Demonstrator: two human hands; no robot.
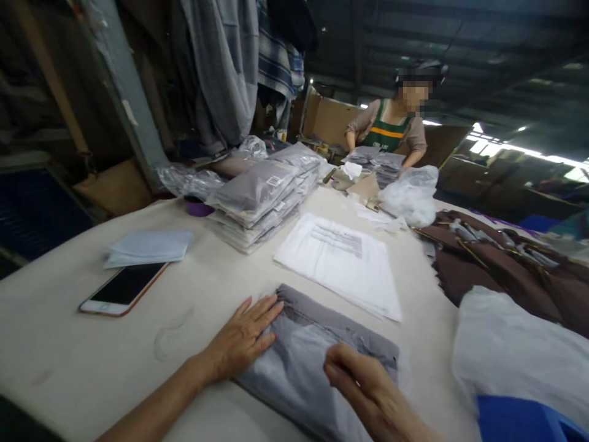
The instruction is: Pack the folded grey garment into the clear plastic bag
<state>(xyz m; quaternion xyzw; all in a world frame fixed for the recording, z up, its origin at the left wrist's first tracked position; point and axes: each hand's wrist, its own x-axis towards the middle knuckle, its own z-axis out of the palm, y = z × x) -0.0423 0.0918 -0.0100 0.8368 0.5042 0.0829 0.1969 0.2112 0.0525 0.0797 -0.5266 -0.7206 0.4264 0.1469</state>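
Already half-bagged, the grey folded garment (317,356) lies at six o'clock on the table (83,356).
Left hand (242,337) rests flat and released; right hand (356,377) pinches the plastic bag (294,368), which might bunch or slide if pressure eases.

blue bin (524,420) – cropped, co-worker's hands (352,149) hidden

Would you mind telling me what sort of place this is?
Probably a garment packing workshop: a stack of grey bagged garments, a pile of brown clothing and cardboard boxes surround the large pale table.
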